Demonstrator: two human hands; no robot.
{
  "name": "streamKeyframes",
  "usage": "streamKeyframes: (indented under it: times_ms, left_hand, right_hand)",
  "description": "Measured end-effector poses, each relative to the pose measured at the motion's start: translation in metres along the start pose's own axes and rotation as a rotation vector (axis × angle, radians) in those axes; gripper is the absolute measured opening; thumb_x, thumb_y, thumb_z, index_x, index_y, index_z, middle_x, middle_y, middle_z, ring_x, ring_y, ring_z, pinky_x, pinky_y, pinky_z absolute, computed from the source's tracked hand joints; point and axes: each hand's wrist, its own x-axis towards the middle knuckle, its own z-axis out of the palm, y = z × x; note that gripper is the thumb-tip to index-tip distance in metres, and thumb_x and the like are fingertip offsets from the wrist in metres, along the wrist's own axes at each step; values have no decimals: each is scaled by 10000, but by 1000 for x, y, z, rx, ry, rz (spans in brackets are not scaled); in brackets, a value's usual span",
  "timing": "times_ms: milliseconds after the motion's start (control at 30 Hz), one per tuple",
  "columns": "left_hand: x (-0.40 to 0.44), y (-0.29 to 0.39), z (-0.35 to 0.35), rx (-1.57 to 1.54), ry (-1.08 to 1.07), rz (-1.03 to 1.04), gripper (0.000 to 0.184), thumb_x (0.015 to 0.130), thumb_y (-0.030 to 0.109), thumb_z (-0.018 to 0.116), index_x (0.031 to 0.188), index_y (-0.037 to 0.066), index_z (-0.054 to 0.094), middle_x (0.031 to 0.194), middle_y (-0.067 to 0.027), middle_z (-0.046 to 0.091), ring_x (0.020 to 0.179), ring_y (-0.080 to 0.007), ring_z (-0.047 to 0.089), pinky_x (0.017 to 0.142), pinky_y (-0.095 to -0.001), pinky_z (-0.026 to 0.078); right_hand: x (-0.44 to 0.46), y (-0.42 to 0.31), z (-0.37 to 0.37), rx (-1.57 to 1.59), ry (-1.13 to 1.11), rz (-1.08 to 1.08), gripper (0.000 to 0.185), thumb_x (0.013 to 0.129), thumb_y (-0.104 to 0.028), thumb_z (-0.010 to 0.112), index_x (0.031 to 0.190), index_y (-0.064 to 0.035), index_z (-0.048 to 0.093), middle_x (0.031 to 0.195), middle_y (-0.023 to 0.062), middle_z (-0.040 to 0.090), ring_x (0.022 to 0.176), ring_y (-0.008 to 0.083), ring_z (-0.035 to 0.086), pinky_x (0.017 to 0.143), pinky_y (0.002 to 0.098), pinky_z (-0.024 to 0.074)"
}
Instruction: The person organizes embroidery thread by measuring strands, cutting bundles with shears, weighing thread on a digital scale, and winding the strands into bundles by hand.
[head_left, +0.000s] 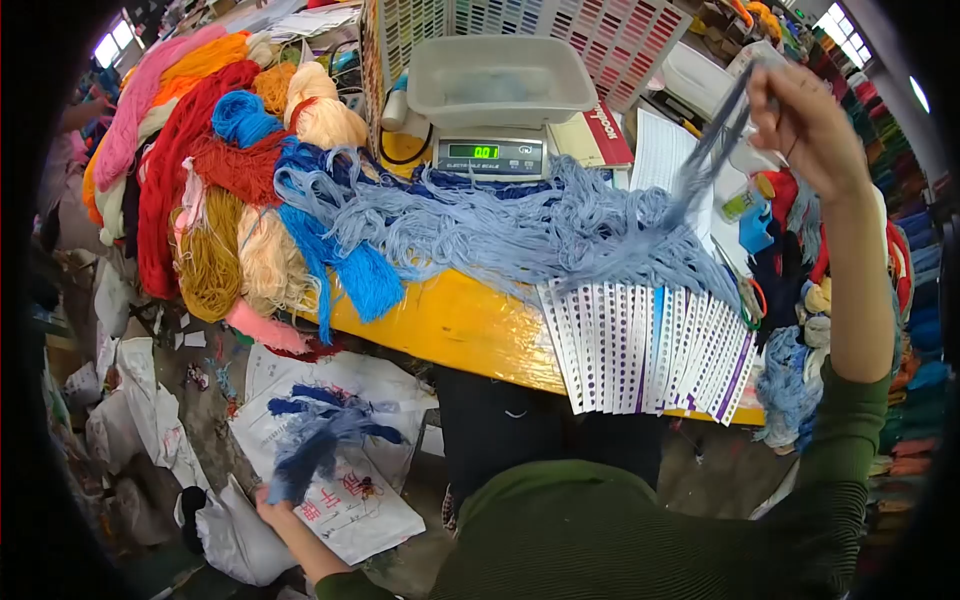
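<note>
Raised at the upper right, my right hand (808, 125) is closed on a length of grey-blue yarn (712, 160), which hangs down toward the table. Below it, a long heap of loose grey-blue yarn (480, 225) stretches across the yellow table (450, 325). Low on the left, beside the table, my left hand (272, 508) grips the end of a dark blue yarn bundle (315, 445). That bundle fans out above a white printed sack (375, 510) on the floor. Part of the left hand's fingers is hidden by the yarn.
An electronic scale (490, 153) reading 0.01 carries a translucent plastic tub (500, 85). Behind stand colour sample boards (620, 45). Coloured yarn skeins (200, 150) crowd the left side. Punched sample cards (650, 350) overhang the front edge, with scissors (752, 300) beside them.
</note>
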Motion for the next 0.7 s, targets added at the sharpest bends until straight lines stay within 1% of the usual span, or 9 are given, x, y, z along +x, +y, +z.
streamKeyframes:
  times_ms: [100, 133, 200, 300, 400, 467, 533, 567, 700]
  left_hand:
    - [-33, -63, 17, -38, 21, -163, 206, 726, 113, 411, 866, -28, 465, 774, -110, 488, 741, -232, 494, 775, -423, 382]
    - [-50, -76, 23, -49, 33, -212, 208, 734, 116, 417, 874, -30, 464, 760, -99, 487, 721, -219, 495, 763, -410, 391]
    - [-76, -95, 30, -56, 58, -279, 214, 749, 123, 428, 889, -34, 460, 732, -76, 486, 682, -193, 498, 738, -385, 410]
    - [-112, -102, 37, 14, 13, -264, 208, 778, 136, 449, 901, -31, 458, 612, -9, 431, 536, -103, 444, 613, -287, 427]
    - [-137, -103, 38, -151, -113, -292, 179, 799, 132, 441, 869, -32, 463, 475, 54, 340, 381, -22, 333, 425, -166, 366]
    - [-148, -107, 43, -294, -169, -338, 182, 806, 121, 423, 864, -44, 468, 451, 65, 320, 348, -16, 298, 364, -140, 323]
    - [-160, -113, 54, -358, -186, -376, 199, 811, 111, 406, 882, -63, 474, 448, 69, 318, 332, -19, 278, 329, -135, 296]
    - [-164, -117, 66, -349, -181, -379, 222, 812, 111, 402, 916, -74, 464, 443, 72, 312, 332, -20, 275, 331, -136, 296]
    - [-177, -138, 99, -281, -229, -402, 332, 817, 118, 385, 1060, -109, 381, 437, 74, 314, 330, -21, 274, 345, -136, 300]
  right_hand:
    - [44, -33, -40, 136, -182, -208, 239, 854, -140, 369, 978, 50, 445, 934, 109, 523, 878, 161, 528, 792, 250, 446]
    - [68, -53, -28, 194, 164, -200, 181, 830, -167, 395, 842, -1, 463, 764, 87, 522, 713, 160, 541, 662, 281, 464]
    - [88, -64, -9, 302, 237, -413, 137, 799, -126, 442, 768, -4, 494, 699, 100, 560, 687, 196, 587, 628, 357, 501]
    - [157, -89, -92, 262, 303, -217, 595, 811, -382, 358, 1286, -129, 105, 1160, 191, 360, 996, 303, 416, 864, 547, 287]
    - [178, -107, -112, 465, 794, -418, 217, 840, -110, 387, 948, 51, 484, 952, 108, 526, 934, 164, 497, 834, 273, 410]
    - [204, -95, -194, -263, 402, -667, 203, 833, -132, 406, 930, 13, 510, 903, 69, 538, 854, 124, 508, 756, 237, 419]
    - [220, -79, -191, -515, 108, -450, 189, 819, -173, 434, 906, -36, 532, 827, 20, 542, 750, 78, 498, 656, 199, 407]
    - [222, -70, -140, -393, 25, -136, 183, 808, -203, 451, 891, -67, 541, 776, -8, 540, 687, 52, 484, 596, 179, 390]
    - [232, -6, -23, -277, 174, -194, 178, 770, -244, 482, 760, -80, 551, 688, -28, 519, 602, 48, 465, 528, 182, 375]
